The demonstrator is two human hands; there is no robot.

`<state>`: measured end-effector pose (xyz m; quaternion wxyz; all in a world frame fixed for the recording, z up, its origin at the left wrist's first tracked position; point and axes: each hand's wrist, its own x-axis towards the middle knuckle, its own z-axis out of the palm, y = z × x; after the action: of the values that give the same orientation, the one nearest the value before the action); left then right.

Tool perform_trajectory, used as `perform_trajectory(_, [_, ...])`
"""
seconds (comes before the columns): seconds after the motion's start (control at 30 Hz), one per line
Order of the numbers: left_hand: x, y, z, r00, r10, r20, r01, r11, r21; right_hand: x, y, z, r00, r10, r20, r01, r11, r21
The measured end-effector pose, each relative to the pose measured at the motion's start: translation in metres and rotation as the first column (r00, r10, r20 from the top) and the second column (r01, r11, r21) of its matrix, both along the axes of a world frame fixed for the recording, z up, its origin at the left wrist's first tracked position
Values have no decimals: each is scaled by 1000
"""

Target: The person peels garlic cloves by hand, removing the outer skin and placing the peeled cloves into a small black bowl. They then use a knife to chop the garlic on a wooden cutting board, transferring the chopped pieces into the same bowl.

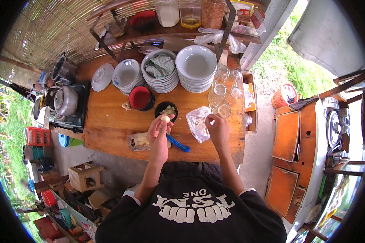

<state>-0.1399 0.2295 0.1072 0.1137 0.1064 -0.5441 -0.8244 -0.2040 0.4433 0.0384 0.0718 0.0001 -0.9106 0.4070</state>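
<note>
My left hand (pixel 158 133) pinches a pale, peeled clove, probably garlic (pixel 165 118), between thumb and fingers. Just beyond it is a small black bowl (pixel 158 114) holding several pale peeled pieces (pixel 169 110). My right hand (pixel 219 129) is bent, its thumb and forefinger curled together above the right side of a clear plastic bag (pixel 197 133). Whether those fingertips hold anything is too small to tell. Small whitish bits (pixel 199 121) show in the bag. Close to my left wrist lies a blue-handled tool (pixel 179 144), its other end hidden. A worn wooden board (pixel 137 142) lies left of that wrist.
Stacked white bowls (pixel 197 82), red-and-black bowls (pixel 140 97) and glass mugs (pixel 218 91) line the far side of the wooden table (pixel 109 121). A metal kettle (pixel 66 100) sits on a stove at left. Above the stacks runs a shelf (pixel 158 33) with jars.
</note>
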Motion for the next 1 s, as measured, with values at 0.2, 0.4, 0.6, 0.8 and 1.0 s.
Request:
perform_trajectory(0.2, [-2, 1, -7, 999, -23, 44, 25, 999, -30, -5, -21, -11, 972, 79, 221, -147, 939, 310])
perform_trajectory(0.4, [-6, 4, -2, 997, -78, 1, 78, 996, -42, -9, -19, -21, 992, 121, 45, -128, 964, 234])
perform_trajectory(0.6, [-12, 10, 15, 990, -133, -56, 115, 963, -245, -2, -24, 29, 992, 120, -46, -116, 991, 72])
perform_trajectory(0.8, [-8, 16, 35, 976, -200, -82, 140, 873, -468, 17, -27, 121, 933, 227, -278, -279, 946, -164])
perform_trajectory(1.0, [0, 20, 54, 963, -242, -116, 97, 716, -691, 34, -31, 143, 885, 255, -389, -351, 915, -198])
